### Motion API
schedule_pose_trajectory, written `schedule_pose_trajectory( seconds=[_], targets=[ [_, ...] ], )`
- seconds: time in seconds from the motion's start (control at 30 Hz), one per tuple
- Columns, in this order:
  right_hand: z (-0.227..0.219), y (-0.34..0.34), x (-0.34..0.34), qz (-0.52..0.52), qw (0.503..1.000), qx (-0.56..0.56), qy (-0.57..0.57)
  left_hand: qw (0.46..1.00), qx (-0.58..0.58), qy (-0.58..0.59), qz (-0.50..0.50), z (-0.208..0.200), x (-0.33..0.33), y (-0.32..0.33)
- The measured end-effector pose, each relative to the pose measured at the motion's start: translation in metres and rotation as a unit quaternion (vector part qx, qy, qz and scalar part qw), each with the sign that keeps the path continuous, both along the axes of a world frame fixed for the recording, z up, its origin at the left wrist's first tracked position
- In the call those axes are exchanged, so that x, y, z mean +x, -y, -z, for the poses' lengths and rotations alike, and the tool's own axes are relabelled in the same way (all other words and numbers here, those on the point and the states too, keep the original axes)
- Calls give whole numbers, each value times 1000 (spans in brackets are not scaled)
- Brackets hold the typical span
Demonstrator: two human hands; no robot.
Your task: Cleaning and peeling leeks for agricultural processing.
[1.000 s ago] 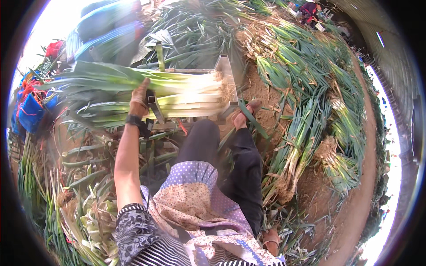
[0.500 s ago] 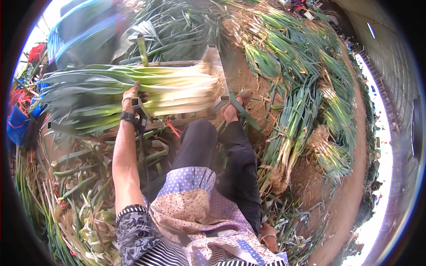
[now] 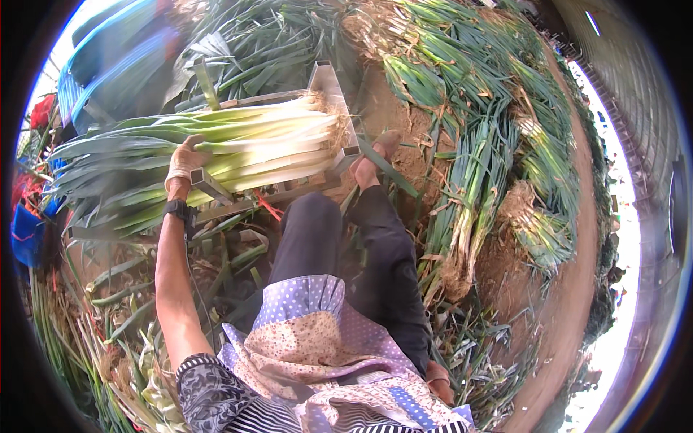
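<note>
A thick row of leeks (image 3: 281,144) lies across a metal frame (image 3: 332,86), white stems and roots to the right, green leaves to the left. On the near side of the row, my left hand (image 3: 185,160), in a pale glove, presses on the leeks about midway along. Its fingers look curled onto the stems and are partly hidden. A dark wristwatch (image 3: 177,211) sits on that wrist, next to a square-ended metal post (image 3: 209,186) of the frame. My right hand does not show.
Piles of leeks (image 3: 469,180) cover the ground to the right and beyond the frame. Trimmed leaves (image 3: 123,303) lie at the near left. Blue plastic ties (image 3: 123,79) hang at the far left, above a blue container (image 3: 27,234). My foot (image 3: 368,169) is beside the frame's right end.
My left hand has shifted left along the leeks, and its fingers look more curled than before. The whole view has also moved slightly. The leeks stay in the frame.
</note>
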State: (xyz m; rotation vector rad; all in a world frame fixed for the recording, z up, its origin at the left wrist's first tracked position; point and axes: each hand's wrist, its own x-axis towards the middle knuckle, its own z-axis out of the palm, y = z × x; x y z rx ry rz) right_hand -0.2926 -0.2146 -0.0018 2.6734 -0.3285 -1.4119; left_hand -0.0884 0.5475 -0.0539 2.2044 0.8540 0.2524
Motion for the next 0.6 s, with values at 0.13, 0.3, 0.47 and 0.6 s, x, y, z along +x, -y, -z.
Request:
schedule_pose_trajectory(
  seconds=[0.13, 0.3, 0.47, 0.6],
  targets=[
    [3, -1, -3, -7, 1000, -11, 15, 995, 99, -33, -7, -24, -4, 24],
    [20, 17, -18, 43, 997, 46, 39, 988, 141, -58, -10, -44, 1, 28],
    [41, 16, -13, -46, 991, 123, 35, 926, -328, 168, 87, -18, -45, -20],
    [53, 10, -35, 36, 978, 183, 95, 948, -273, 140, 91, -9, -42, -18]
  ],
)
